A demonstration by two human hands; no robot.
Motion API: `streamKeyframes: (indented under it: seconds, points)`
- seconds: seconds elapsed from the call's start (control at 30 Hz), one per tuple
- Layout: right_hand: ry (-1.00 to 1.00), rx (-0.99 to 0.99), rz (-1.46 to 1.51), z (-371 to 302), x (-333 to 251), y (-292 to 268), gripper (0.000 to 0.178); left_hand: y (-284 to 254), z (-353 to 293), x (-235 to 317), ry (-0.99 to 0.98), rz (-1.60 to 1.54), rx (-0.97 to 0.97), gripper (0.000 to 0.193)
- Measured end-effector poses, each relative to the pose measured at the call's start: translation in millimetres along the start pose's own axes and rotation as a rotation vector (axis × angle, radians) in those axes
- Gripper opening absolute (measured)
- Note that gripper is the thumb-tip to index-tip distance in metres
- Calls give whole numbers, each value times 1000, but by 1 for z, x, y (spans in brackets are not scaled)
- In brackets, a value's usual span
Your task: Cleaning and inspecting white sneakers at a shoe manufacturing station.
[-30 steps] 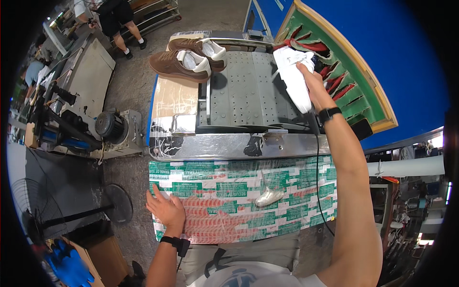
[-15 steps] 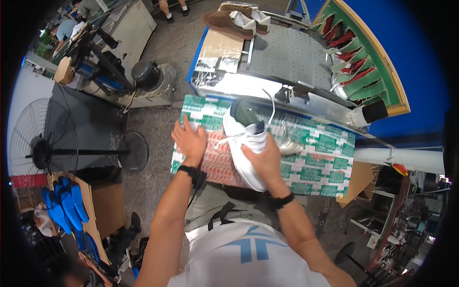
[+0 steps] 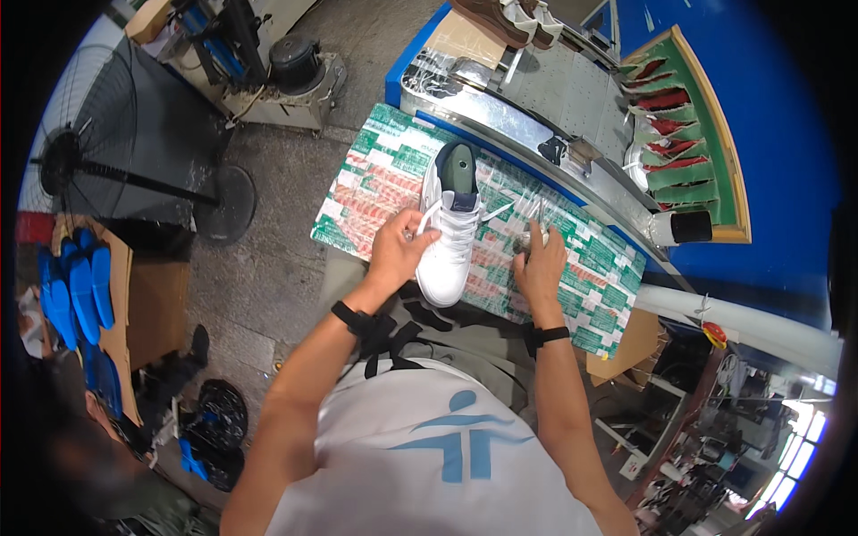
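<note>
Smooth white leather-look shoe [image 3: 451, 234]; cloth laces [image 3: 500, 211]

The left hand [image 3: 399, 248] grips the near-left side of a sneaker [image 3: 451, 223] lying on a work board [image 3: 357, 192]. Right of that grip, the right hand [image 3: 538, 263] pinches a lace [image 3: 502, 211]. Beyond the grip runs a metal bench [image 3: 545, 134]; far left of it stands a fan [image 3: 67, 161].

Black floor fan [image 3: 85, 161], blue insoles [image 3: 76, 290], red insoles on green rack [image 3: 684, 134]
</note>
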State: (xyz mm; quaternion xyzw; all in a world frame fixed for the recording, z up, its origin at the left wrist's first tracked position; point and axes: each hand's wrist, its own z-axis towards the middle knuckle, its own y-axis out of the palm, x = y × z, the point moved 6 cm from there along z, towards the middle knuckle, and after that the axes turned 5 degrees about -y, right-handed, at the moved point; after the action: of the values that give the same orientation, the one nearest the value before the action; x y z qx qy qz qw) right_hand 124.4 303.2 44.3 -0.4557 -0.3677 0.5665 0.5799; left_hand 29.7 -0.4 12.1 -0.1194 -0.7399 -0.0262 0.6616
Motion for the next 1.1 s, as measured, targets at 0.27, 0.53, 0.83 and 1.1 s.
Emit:
streamKeyframes:
  seconds: [0.27,0.53,0.83,1.1]
  points:
    - [460,-185,881,-18,2,-14,35,-84,116,21,-419,105,-284,28]
    - [-126,-232,779,24,-136,-96,79,8,109,124,522,648,-432,71]
    - [-435,-71,229,38,-173,-81,89,16,120,125,491,589,-622,64]
    - [-117,-351,684,49,-147,-87,74,18,119,125,427,563,-627,65]
